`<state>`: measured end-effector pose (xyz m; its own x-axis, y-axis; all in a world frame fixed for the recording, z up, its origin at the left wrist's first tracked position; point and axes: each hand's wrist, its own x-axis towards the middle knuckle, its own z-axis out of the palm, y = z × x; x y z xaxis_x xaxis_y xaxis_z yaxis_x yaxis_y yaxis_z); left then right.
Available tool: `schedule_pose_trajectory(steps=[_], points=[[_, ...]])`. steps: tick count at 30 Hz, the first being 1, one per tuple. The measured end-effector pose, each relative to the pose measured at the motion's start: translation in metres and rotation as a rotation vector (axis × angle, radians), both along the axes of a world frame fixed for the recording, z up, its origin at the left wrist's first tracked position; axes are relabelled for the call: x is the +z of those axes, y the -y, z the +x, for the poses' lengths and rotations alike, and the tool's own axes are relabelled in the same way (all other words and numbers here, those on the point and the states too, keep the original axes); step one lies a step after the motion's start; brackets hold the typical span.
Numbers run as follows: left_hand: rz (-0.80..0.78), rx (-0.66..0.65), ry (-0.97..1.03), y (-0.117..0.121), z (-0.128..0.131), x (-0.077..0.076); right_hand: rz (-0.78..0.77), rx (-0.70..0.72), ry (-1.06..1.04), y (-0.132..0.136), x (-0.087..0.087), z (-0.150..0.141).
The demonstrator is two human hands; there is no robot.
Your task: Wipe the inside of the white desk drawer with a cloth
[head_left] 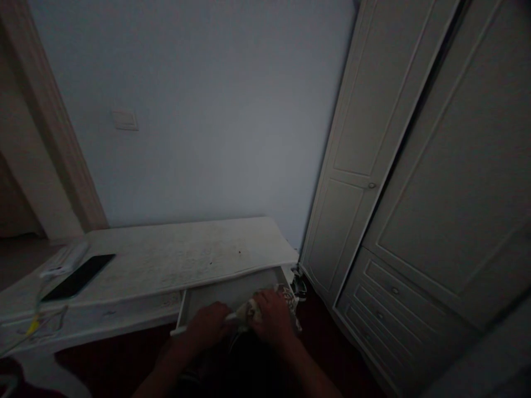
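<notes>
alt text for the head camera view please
The right hand grips what looks like patterned cloth at the open drawer of a white table, the left hand close beside it. A dark flat device lies at the table's left; a pale wardrobe stands at right.

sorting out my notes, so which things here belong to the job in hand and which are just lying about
In hand:
left hand
right hand
pale cloth-like item at the hands
open drawer

Lying about:
dark flat device
white item near it
cable with yellow part
</notes>
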<state>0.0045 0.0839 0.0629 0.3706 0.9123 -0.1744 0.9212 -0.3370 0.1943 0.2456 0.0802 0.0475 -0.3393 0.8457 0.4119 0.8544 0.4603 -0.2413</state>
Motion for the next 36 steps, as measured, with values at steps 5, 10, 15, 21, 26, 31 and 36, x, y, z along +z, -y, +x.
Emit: schedule_pose_trajectory(steps=[5,10,15,21,26,31,36], points=[[-0.016,0.011,-0.043,0.002,-0.001,0.002,0.271,0.142,-0.119,0.02,-0.039,-0.034],[-0.017,-0.002,-0.039,0.013,-0.002,0.003,0.377,0.309,-0.06,0.031,-0.051,0.007],[-0.044,-0.005,0.019,0.03,0.006,0.006,0.303,0.002,-0.153,0.037,-0.041,0.076],[-0.062,0.025,0.063,0.05,0.004,-0.008,-0.142,-0.039,-0.031,0.038,0.034,0.089],[-0.038,0.04,0.076,0.065,0.002,-0.015,0.006,0.204,0.02,0.024,0.068,0.025],[-0.109,0.076,0.09,0.077,0.023,-0.026,0.062,0.351,0.06,-0.016,0.066,-0.046],[-0.117,0.039,0.094,0.096,0.041,-0.045,-0.052,0.596,0.294,-0.031,0.02,-0.066]])
